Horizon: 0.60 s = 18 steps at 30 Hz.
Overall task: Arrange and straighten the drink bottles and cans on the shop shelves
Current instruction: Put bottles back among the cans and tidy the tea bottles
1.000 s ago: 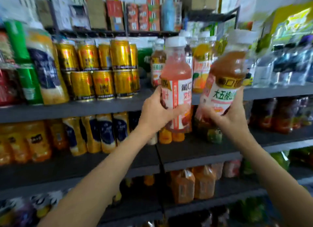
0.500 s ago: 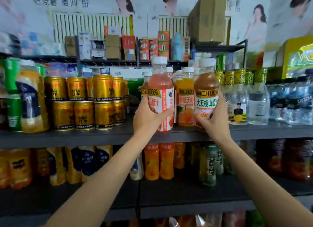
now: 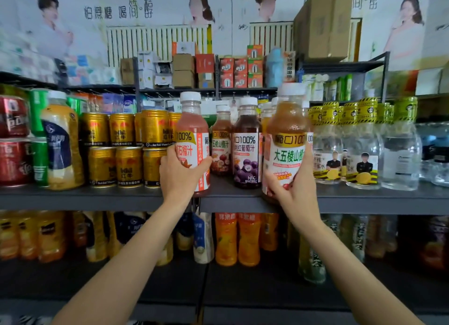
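I am watching the left hand wrapping around a pink plastic juice bottle with a white cap, its base sitting at the near edge of the dark grey metal shelf. The right hand is gripping an amber plastic juice bottle with a white cap, tilting slightly right, in front of that shelf's edge. Between them a dark purple grape juice bottle is standing upright on the shelf; stacked gold cans are sitting to the left.

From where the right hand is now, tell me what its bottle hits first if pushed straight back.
Probably the orange bottles right behind the right hand's hawthorn bottle; depth is unclear.
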Tool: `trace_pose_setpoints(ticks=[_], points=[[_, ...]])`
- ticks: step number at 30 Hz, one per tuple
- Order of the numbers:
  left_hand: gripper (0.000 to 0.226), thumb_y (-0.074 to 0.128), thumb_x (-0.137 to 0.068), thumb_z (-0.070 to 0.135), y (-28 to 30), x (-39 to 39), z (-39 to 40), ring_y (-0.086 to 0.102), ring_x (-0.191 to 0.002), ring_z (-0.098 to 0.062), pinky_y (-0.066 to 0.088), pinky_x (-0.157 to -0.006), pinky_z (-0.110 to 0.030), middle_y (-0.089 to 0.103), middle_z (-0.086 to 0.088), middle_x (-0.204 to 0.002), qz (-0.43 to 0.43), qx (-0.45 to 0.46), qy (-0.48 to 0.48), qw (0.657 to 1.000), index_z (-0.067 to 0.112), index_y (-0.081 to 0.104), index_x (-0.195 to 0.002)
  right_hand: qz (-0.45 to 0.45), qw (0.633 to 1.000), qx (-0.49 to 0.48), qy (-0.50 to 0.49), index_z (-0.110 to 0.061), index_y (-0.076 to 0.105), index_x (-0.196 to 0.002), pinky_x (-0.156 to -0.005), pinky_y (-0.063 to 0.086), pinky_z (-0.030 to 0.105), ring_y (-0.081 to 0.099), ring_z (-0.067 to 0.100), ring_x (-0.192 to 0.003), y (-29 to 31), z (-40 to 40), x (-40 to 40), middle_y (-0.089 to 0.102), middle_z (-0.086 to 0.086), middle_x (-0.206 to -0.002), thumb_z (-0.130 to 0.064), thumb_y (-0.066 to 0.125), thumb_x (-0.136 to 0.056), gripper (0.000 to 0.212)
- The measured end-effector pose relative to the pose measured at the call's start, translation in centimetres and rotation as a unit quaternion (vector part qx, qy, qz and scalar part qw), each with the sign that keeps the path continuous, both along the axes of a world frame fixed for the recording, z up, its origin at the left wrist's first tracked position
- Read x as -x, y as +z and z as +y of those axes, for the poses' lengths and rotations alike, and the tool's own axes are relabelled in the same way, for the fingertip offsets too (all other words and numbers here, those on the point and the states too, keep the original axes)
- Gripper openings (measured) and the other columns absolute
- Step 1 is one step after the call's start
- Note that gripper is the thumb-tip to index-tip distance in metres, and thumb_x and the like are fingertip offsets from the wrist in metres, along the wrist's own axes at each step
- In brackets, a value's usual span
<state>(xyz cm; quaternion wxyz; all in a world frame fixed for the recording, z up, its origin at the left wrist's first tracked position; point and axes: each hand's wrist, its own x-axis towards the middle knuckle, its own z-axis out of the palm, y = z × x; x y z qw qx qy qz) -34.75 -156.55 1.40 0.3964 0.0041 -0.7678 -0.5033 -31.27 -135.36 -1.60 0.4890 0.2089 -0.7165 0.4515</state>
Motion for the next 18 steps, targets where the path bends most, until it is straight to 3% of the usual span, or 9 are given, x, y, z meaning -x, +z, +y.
trace_pose_setpoints(ticks=[4, 8, 10, 12, 14, 16, 18], points=[[0.066, 0.075, -0.070, 0.048, 0.5, -0.5, -2.1, 0.058, -0.107, -0.019, 0.048, -0.092, -0.040, 0.059, 0.000, -0.119, -0.027, 0.016, -0.043, 0.999, 0.022, 0.047, -0.124, -0.021, 0.997, -0.053, 0.055, -0.018, 0.000, -0.149, -0.106, 0.031, 0.017, 0.036, 0.005, -0.130, 0.9, -5.7, 0.4, 0.032, -0.001, -0.146, -0.044, 0.060, -0.084, 0.092], [0.061, 0.073, -0.073, 0.047, 1.3, -1.1, -3.5, 0.059, -0.105, -0.017, 0.046, -0.083, -0.029, 0.060, 0.002, -0.120, -0.049, 0.068, -0.064, 0.994, 0.022, 0.049, -0.123, -0.038, 0.997, -0.059, 0.023, -0.022, -0.012, -0.147, -0.085, 0.024, -0.007, 0.029, -0.008, -0.109, 0.8, -10.5, 1.9, 0.031, 0.004, -0.139, -0.036, 0.057, -0.090, 0.090], [0.061, 0.073, -0.073, 0.047, 1.4, -1.1, -4.4, 0.059, -0.105, -0.016, 0.046, -0.083, -0.028, 0.060, 0.001, -0.120, -0.054, 0.082, -0.080, 0.992, 0.022, 0.048, -0.124, -0.047, 0.998, -0.044, -0.016, -0.027, -0.017, -0.142, -0.088, 0.031, 0.003, 0.035, 0.003, -0.109, 1.0, -11.9, 2.8, 0.032, 0.010, -0.133, -0.032, 0.056, -0.091, 0.090], [0.062, 0.072, -0.074, 0.047, 1.3, -1.3, -4.6, 0.059, -0.106, -0.015, 0.045, -0.084, -0.029, 0.060, 0.002, -0.121, -0.053, 0.087, -0.094, 0.990, 0.022, 0.047, -0.125, -0.056, 0.996, -0.052, -0.053, -0.029, -0.017, -0.140, -0.097, 0.041, 0.032, 0.040, 0.026, -0.117, 1.4, -12.1, 3.6, 0.031, 0.018, -0.133, -0.030, 0.057, -0.091, 0.089], [0.062, 0.071, -0.074, 0.048, 1.4, -1.3, -5.3, 0.059, -0.106, -0.015, 0.046, -0.087, -0.031, 0.060, 0.002, -0.121, -0.051, 0.093, -0.109, 0.988, 0.023, 0.046, -0.125, -0.067, 0.989, -0.079, -0.106, -0.023, -0.014, -0.143, -0.099, 0.042, 0.048, 0.034, 0.038, -0.127, 1.5, -12.8, 4.2, 0.026, 0.024, -0.141, -0.032, 0.055, -0.091, 0.086], [0.061, 0.071, -0.075, 0.049, 1.3, -0.9, -5.9, 0.059, -0.106, -0.015, 0.047, -0.088, -0.032, 0.060, 0.003, -0.121, -0.051, 0.104, -0.127, 0.985, 0.023, 0.046, -0.124, -0.033, 0.982, -0.099, -0.156, -0.021, 0.004, -0.149, -0.102, 0.039, 0.050, 0.025, 0.041, -0.135, 0.9, -13.2, 3.9, 0.020, 0.025, -0.147, -0.030, 0.051, -0.094, 0.073], [0.063, 0.069, -0.074, 0.052, 1.3, -0.4, -6.4, 0.060, -0.105, -0.013, 0.047, -0.086, -0.030, 0.060, 0.005, -0.121, -0.052, 0.121, -0.138, 0.982, 0.024, 0.046, -0.125, 0.055, 0.965, -0.140, -0.213, -0.016, 0.031, -0.143, -0.101, 0.038, 0.049, 0.029, 0.038, -0.132, -0.3, -12.8, 3.3, 0.028, 0.022, -0.144, -0.019, 0.047, -0.094, 0.051]])
